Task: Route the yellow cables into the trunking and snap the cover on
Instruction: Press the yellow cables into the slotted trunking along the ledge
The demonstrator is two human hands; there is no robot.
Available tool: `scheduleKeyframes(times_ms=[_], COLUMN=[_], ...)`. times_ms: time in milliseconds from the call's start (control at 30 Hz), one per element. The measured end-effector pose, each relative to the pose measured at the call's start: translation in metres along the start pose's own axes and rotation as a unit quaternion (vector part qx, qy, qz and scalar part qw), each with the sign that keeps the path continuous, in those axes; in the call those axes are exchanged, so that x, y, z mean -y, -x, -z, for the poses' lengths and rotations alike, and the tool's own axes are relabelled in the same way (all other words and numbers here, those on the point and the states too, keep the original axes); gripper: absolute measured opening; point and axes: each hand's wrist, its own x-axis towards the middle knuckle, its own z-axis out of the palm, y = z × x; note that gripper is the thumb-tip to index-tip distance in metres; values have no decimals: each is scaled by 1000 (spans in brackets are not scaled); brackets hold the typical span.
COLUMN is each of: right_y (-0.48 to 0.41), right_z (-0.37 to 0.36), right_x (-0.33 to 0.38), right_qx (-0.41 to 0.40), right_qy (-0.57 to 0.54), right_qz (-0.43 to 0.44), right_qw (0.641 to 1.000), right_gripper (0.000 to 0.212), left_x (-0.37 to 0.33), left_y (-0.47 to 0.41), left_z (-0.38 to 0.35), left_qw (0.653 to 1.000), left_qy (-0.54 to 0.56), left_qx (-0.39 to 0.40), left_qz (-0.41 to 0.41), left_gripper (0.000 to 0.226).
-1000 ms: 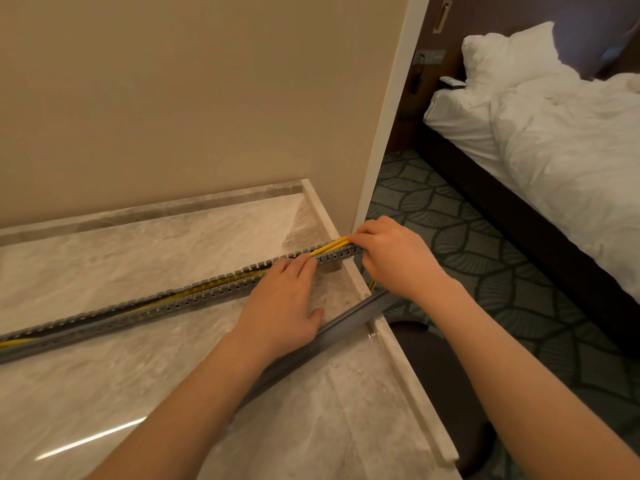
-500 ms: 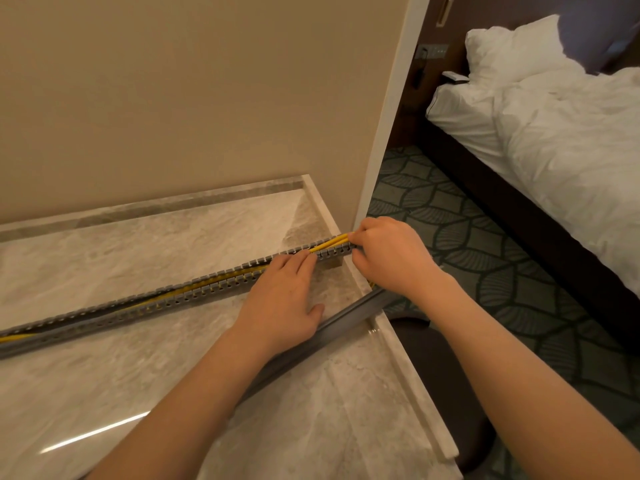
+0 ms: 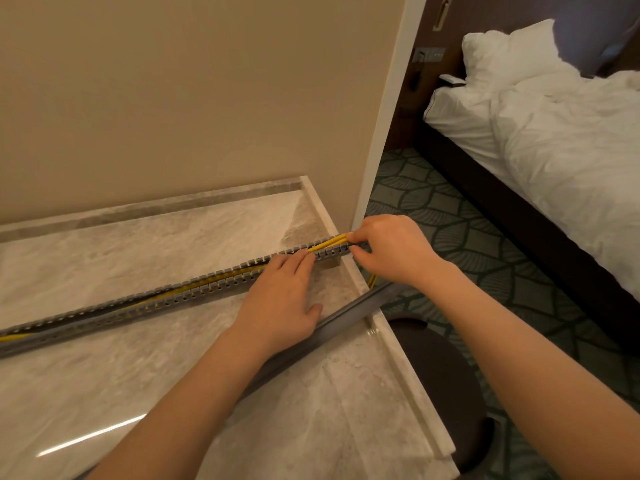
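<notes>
At frame centre, left hand (image 3: 277, 303) presses flat on trunking (image 3: 114, 316); right hand (image 3: 391, 251) pinches yellow cables (image 3: 329, 242) at its end.

I see the grey slotted trunking (image 3: 194, 292) lying open-topped, slanting across the marble bench (image 3: 138, 244), its right end at the bench's edge. The yellow cables (image 3: 327, 243) run along its channel and lift out at that end. The flat grey cover (image 3: 346, 320) lies apart, nearer me, overhanging the edge.
</notes>
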Motion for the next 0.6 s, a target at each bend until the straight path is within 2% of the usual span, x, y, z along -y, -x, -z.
scheduleKeyframes(times_ms=[200,267,400,600], right_y=[0,4,16,18], right_z=[0,1,-5,-15], right_x=[6,2,-11,-10], right_qx=[11,-1,-39,-90], right_qy=[60,27,-109,-63], right_qz=[49,50,21,18], right_qw=[997,998,993,994], right_gripper=[32,29,26,21], left_x=[0,0,0,2], left_y=[0,0,1,1], left_z=[0,0,1,0], left_qw=[1000,1000,1000,1000], left_qy=[5,8,15,15], left_qx=[-1,0,5,0], left_qz=[2,1,1,0], left_gripper=[76,76,75,75])
